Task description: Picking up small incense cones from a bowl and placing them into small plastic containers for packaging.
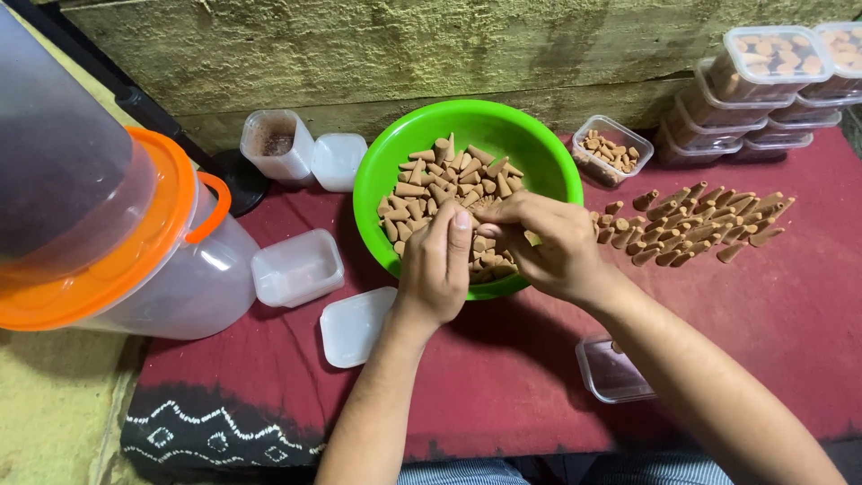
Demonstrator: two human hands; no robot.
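Note:
A bright green plastic bowl [539, 153] sits on a dark red cloth and holds several small brown cones [440, 175]. My left hand [437, 265] hangs over the bowl's near side with its fingers curled around some cones. My right hand [548, 242] is right beside it over the bowl's front rim, fingers bent, pinching cones against the left hand. The two hands touch at the fingertips. A loose pile of the same brown cones [700, 224] lies on the cloth to the right of the bowl.
A big clear jar with an orange lid [117, 224] lies at the left. Small clear boxes and lids [296, 268] are scattered around the bowl, one open box with cones [612, 148] behind. Stacked filled boxes [763, 81] stand at the back right. A rough wall runs behind.

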